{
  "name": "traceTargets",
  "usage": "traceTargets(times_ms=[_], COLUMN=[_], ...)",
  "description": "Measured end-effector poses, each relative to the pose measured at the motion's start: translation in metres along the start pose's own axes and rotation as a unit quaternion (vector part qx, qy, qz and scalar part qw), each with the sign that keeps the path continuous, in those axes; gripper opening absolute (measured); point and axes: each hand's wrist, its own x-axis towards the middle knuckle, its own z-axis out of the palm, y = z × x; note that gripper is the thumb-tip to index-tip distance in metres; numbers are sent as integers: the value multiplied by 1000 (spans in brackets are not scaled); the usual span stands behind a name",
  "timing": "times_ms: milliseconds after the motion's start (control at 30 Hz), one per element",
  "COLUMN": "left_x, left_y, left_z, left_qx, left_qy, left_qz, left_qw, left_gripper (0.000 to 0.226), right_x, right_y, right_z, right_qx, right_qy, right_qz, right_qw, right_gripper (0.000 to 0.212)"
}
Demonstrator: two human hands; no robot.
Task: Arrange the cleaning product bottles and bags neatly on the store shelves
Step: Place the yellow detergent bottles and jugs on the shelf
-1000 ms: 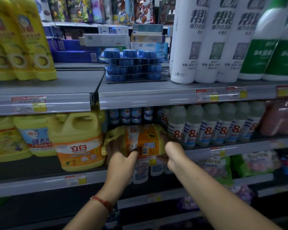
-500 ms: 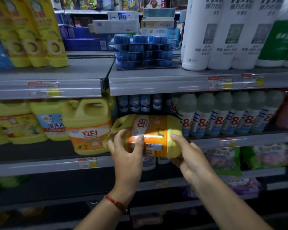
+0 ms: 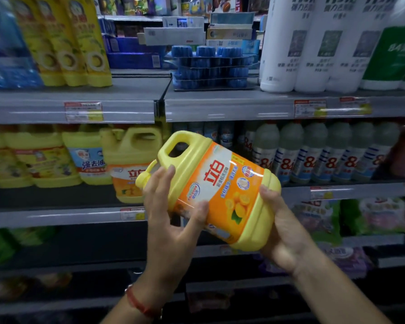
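Observation:
A yellow detergent jug (image 3: pixel 222 188) with an orange label is tilted in the air in front of the shelves, its cap end pointing left and its orange front label facing me. My left hand (image 3: pixel 173 213) grips its upper part near the cap, thumb across the label. My right hand (image 3: pixel 281 232) cups its base from the right and below. A matching yellow jug (image 3: pixel 129 160) stands upright on the middle shelf (image 3: pixel 56 216) just behind and to the left.
More yellow jugs (image 3: pixel 33 157) line the middle shelf at left; grey "84" bottles (image 3: pixel 318 153) stand in a row at right. The top shelf (image 3: pixel 220 108) carries yellow bottles (image 3: pixel 80 43), stacked blue packs (image 3: pixel 211 66) and tall white bottles (image 3: pixel 309 43). Green and pink bags (image 3: pixel 372 216) lie lower right.
The jug has come out from the shelf toward me and turned, so its orange front label faces me. Both hands kept hold of it and drew back with it.

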Motion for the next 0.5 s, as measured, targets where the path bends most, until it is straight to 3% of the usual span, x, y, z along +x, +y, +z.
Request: traceTargets(times_ms=[100,167,267,400,500], left_x=[0,-3,-15,-26,-24], left_y=[-1,0,6,10,12], left_z=[-13,-21,-29,-26,-37], left_qx=[4,-32,-128,-350,-396], left_qy=[-37,-24,10,-1,24], left_qz=[-10,-82,-203,-394,-461], left_qw=[999,996,971,850,793], left_gripper=[88,96,98,90,75], right_x=[-6,-9,-14,-21,-29], right_y=[14,23,36,59,69], right_z=[4,6,12,27,36], right_qx=[22,42,52,-1,-96], right_qy=[4,-10,-37,-64,-79], right_qz=[-38,-53,-73,-97,-119], right_qw=[999,998,995,993,985], right_gripper=[66,91,98,95,93])
